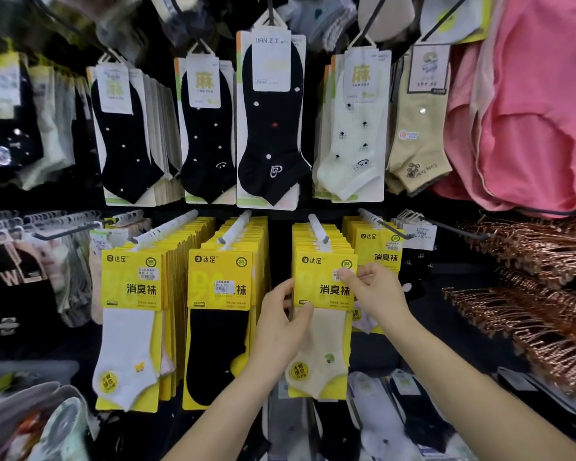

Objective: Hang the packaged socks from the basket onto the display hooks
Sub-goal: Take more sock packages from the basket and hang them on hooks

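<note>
Yellow-carded sock pack (323, 294) sat right of centre, fronting the stack (316, 239) under its display hook (317, 227), left hand (280, 324) pinching its left edge and right hand (376, 291) pinching its top right corner, apparently to square it for hanging.

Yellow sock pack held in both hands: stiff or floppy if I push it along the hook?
Probably fairly stiff: the yellow sock pack lies flat between the left hand and right hand. Likely light: fingertip pinches hold it.
</note>
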Demonstrator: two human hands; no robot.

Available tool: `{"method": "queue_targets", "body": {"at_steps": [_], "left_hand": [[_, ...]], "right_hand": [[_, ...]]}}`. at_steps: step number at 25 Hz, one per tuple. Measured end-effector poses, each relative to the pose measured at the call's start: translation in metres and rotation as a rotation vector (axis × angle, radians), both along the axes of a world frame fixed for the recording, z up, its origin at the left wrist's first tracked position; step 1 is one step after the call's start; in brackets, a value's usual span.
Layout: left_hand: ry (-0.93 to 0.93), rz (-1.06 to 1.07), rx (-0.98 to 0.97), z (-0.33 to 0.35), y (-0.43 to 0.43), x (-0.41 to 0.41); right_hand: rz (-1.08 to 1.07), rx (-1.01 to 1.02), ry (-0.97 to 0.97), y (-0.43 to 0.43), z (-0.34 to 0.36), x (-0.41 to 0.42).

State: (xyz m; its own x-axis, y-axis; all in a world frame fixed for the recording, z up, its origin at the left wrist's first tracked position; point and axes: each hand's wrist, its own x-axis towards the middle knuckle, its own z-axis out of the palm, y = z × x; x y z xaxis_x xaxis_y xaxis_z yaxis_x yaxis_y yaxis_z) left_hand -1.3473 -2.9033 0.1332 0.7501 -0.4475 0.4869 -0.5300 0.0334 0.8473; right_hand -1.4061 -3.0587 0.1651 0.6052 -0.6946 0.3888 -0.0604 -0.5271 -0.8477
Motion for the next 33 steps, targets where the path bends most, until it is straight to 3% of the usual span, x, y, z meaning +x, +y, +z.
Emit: {"method": "queue_targets", "body": {"at_steps": [4, 8, 11, 17, 23, 26, 28, 31, 33], "left_hand": [[0.008, 0.103, 0.071, 0.014, -0.016, 0.018], [0.106, -0.147, -0.012, 0.036, -0.032, 0.024], [0.216, -0.211, -0.085, 0.031, -0.039, 0.029], [0.278, -0.220, -0.169, 0.023, -0.044, 0.032], [0.402, -0.203, -0.187, 0.030, -0.052, 0.036], [0.422, -0.234, -0.264, 0.026, -0.050, 0.039], [0.547, -0.171, -0.317, 0.032, -0.054, 0.050], [0.804, -0.184, -0.369, 0.055, -0.067, 0.071], [0.851, -0.225, -0.378, 0.068, -0.076, 0.084]], "right_hand": [[0.038, 0.056, -0.023, -0.008, -0.003, -0.005], [0.249, 0.119, -0.026, -0.006, 0.003, 0.003], [0.372, 0.164, -0.095, 0.005, 0.003, 0.012], [0.394, 0.257, -0.158, 0.004, 0.008, 0.018], [0.396, 0.203, -0.118, 0.002, 0.006, 0.023], [0.441, 0.461, -0.218, -0.008, 0.001, 0.026], [0.476, 0.633, -0.292, -0.020, -0.001, 0.028], [0.428, 0.648, -0.308, -0.034, 0.008, 0.037], [0.399, 0.649, -0.263, -0.036, 0.020, 0.047]]}}
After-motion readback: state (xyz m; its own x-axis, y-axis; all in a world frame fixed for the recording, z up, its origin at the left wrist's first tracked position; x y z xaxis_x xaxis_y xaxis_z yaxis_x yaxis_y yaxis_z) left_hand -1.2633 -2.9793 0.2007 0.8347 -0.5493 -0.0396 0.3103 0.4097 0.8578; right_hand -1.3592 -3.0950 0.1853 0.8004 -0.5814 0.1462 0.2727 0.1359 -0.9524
